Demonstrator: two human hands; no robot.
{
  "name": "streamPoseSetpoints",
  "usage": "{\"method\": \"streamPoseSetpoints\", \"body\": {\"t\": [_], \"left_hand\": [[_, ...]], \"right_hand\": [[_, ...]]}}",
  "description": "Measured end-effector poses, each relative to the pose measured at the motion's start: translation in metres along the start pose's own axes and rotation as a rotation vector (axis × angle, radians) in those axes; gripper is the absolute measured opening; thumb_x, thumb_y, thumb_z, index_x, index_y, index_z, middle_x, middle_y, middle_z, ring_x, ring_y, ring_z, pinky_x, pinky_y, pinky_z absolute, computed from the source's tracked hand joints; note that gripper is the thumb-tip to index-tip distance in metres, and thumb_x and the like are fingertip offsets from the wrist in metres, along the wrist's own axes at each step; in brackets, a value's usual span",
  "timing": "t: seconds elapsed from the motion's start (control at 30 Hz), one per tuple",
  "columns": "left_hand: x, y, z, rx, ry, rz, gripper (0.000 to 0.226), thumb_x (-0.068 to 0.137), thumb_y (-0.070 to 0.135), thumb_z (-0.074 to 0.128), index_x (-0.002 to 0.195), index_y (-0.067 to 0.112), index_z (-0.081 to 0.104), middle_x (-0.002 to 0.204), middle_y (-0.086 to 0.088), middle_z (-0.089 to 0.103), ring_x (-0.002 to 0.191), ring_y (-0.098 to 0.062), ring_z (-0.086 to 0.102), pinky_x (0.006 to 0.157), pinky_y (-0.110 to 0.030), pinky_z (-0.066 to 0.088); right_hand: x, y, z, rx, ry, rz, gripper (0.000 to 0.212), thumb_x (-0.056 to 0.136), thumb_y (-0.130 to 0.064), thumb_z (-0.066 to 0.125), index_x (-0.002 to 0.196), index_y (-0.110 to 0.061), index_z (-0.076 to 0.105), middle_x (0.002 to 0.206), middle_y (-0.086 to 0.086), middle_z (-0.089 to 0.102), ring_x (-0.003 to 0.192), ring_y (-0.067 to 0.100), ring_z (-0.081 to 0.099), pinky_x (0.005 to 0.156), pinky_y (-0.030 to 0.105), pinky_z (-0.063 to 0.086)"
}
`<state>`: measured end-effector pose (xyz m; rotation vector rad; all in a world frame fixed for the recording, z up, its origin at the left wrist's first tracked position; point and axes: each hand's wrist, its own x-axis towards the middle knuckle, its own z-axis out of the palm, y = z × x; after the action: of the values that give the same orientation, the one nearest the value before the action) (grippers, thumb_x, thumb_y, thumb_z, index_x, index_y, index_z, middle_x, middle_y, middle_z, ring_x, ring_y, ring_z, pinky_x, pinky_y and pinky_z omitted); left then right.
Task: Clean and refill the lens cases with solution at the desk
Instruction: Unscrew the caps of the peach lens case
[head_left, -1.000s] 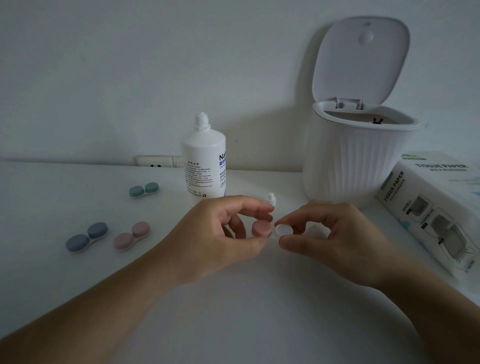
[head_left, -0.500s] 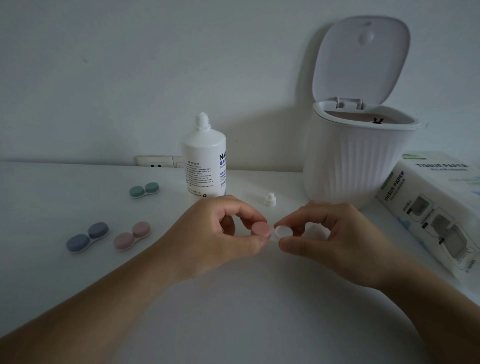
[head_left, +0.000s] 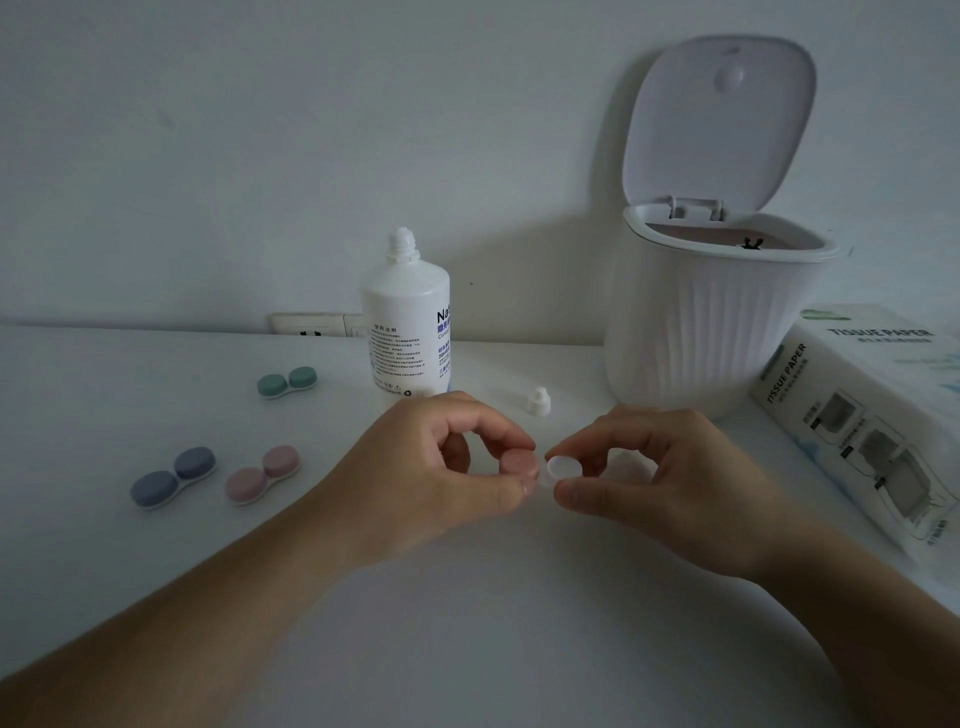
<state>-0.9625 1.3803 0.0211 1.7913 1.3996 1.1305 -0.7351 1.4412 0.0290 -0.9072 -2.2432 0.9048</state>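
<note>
Above the counter (head_left: 467, 623), the left hand (head_left: 431, 478) pinches a pink cap (head_left: 519, 464); the right hand (head_left: 670, 483) pinches the white lens case (head_left: 562, 469). Tilting the case risks spilling; the small cap could slip.

Pink cap (head_left: 519, 464), blue case (head_left: 173, 476), green case (head_left: 287, 381), white ribbed bin (head_left: 701, 332).

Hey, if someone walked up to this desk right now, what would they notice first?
First, the two hands meeting at the centre: the left hand pinches a pink cap while the right hand holds the white lens case beside it. Behind them stands the uncapped solution bottle, with the white bin, lid up, to its right. Three closed cases lie at left: green, blue, pink.
</note>
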Motion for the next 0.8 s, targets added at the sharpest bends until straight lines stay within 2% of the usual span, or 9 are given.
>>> {"method": "streamPoseSetpoints", "body": {"t": [0.1,0.2,0.33,0.43,0.5,0.6,0.73,0.8], "left_hand": [[0.0007,0.0000,0.0027,0.021,0.025,-0.011,0.020,0.069,0.040,0.087,0.080,0.033,0.072,0.051,0.024,0.051,0.044,-0.002,0.037,0.046,-0.011,0.032],[0.0018,-0.0004,0.0067,-0.001,0.045,0.003,0.024,0.071,0.033,0.089,0.077,0.029,0.066,0.051,0.026,0.053,0.043,0.000,0.037,0.044,-0.007,0.029],[0.0021,-0.0016,0.0053,-0.013,0.029,-0.014,0.024,0.071,0.043,0.086,0.087,0.034,0.071,0.059,0.020,0.057,0.047,-0.002,0.040,0.045,-0.014,0.034],[0.0007,-0.0013,0.0041,-0.030,-0.033,0.006,0.039,0.067,0.052,0.079,0.103,0.043,0.072,0.081,0.019,0.066,0.053,-0.004,0.042,0.051,-0.015,0.038],[0.0000,-0.0010,0.0032,-0.027,-0.041,0.025,0.039,0.067,0.053,0.075,0.105,0.045,0.073,0.073,0.022,0.063,0.054,-0.005,0.040,0.051,-0.015,0.039],[-0.0003,-0.0021,0.0013,0.016,0.009,0.028,0.034,0.068,0.057,0.071,0.100,0.047,0.075,0.059,0.016,0.049,0.053,-0.007,0.040,0.053,-0.017,0.039],[-0.0018,0.0008,0.0052,0.106,0.054,0.112,0.025,0.075,0.040,0.077,0.101,0.038,0.076,0.082,0.012,0.067,0.057,-0.013,0.044,0.057,-0.018,0.042],[-0.0018,0.0013,0.0070,0.133,0.084,0.152,0.027,0.079,0.035,0.076,0.106,0.037,0.074,0.092,0.013,0.068,0.060,-0.015,0.047,0.061,-0.019,0.044]], "right_hand": [[0.0000,-0.0015,0.0001,-0.002,-0.004,-0.014,0.031,0.068,-0.060,0.073,0.092,-0.041,0.078,0.086,-0.011,0.069,0.086,0.008,0.067,0.075,0.018,0.049],[0.0001,-0.0028,-0.0004,-0.001,0.004,-0.016,0.037,0.064,-0.066,0.069,0.092,-0.042,0.077,0.086,-0.011,0.068,0.085,0.008,0.067,0.074,0.019,0.050],[0.0000,-0.0018,-0.0016,-0.008,0.010,-0.014,0.039,0.064,-0.067,0.068,0.093,-0.042,0.077,0.086,-0.013,0.068,0.086,0.007,0.067,0.074,0.016,0.049],[0.0000,-0.0014,-0.0010,-0.023,0.006,-0.011,0.038,0.066,-0.066,0.069,0.094,-0.042,0.077,0.087,-0.012,0.068,0.086,0.007,0.067,0.075,0.018,0.049],[-0.0001,-0.0014,-0.0006,-0.018,0.010,-0.014,0.036,0.066,-0.065,0.069,0.094,-0.044,0.076,0.087,-0.012,0.068,0.087,0.007,0.067,0.076,0.020,0.050],[-0.0002,-0.0012,-0.0004,-0.013,0.010,-0.014,0.036,0.066,-0.067,0.068,0.093,-0.046,0.076,0.087,-0.013,0.068,0.087,0.006,0.067,0.076,0.019,0.050],[0.0001,-0.0018,-0.0002,-0.009,0.005,-0.018,0.031,0.068,-0.062,0.071,0.093,-0.043,0.077,0.086,-0.014,0.068,0.086,0.006,0.067,0.076,0.016,0.049],[-0.0003,-0.0018,0.0000,-0.008,0.011,-0.023,0.030,0.068,-0.060,0.072,0.092,-0.042,0.077,0.086,-0.013,0.069,0.086,0.007,0.067,0.076,0.017,0.050]]}}
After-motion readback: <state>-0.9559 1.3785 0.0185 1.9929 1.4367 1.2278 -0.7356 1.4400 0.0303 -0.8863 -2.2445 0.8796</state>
